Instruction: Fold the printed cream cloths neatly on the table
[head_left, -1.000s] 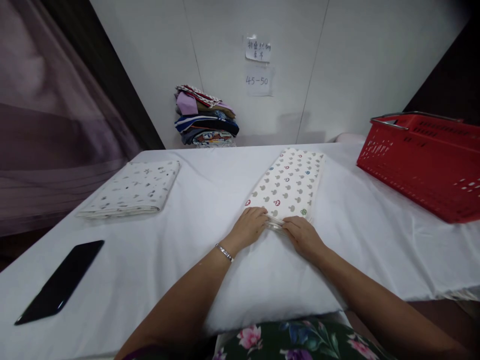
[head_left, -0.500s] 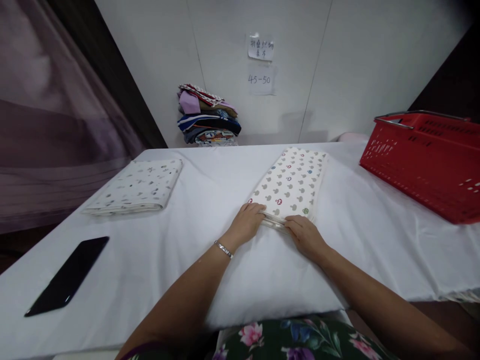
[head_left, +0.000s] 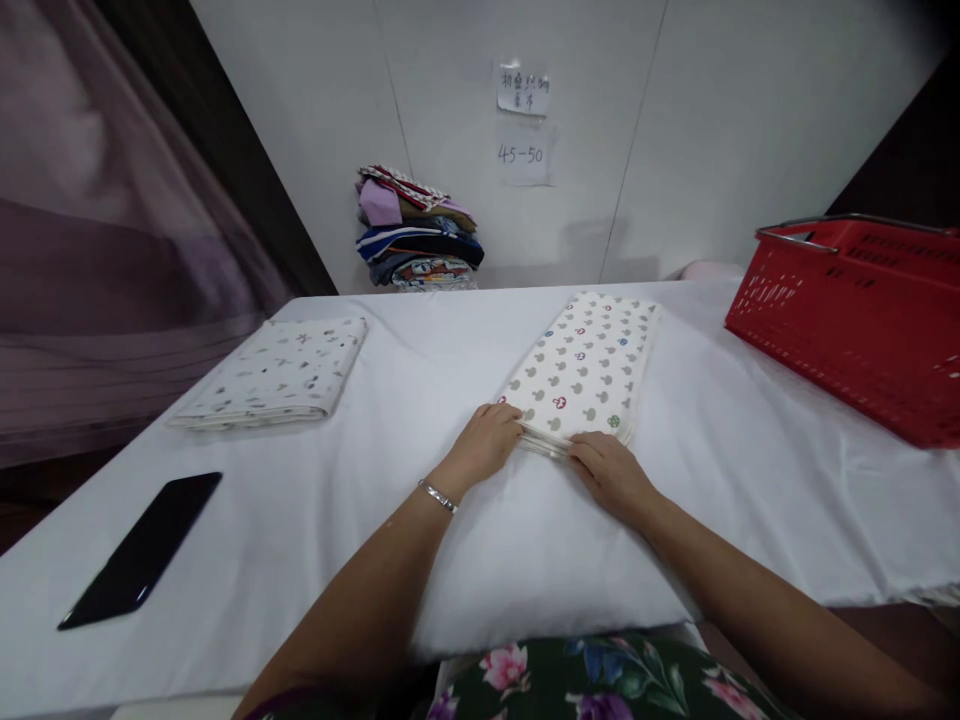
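Note:
A white cloth (head_left: 581, 370) with a small mushroom-like print lies on the table, folded into a long, layered strip. At its near left corner, my left hand (head_left: 486, 440) grips the edge with bent fingers and wears a silver bracelet on the wrist. My right hand (head_left: 611, 472) is closed over the same near edge, toward its right corner. Between the hands the stacked layers of the edge show; the thumbs are mostly hidden.
A second folded printed cloth (head_left: 281, 375) lies at the left, with a black flat slab (head_left: 142, 550) nearer me. At the right stands a red basket (head_left: 855, 325) with metal handles. Behind the white-covered table (head_left: 420, 370), a pile of folded fabrics (head_left: 420, 235) rests against the wall.
My left hand has slid slightly left along the cloth's near edge, so more of that edge shows. The layers there look flatter. My right hand has hardly moved.

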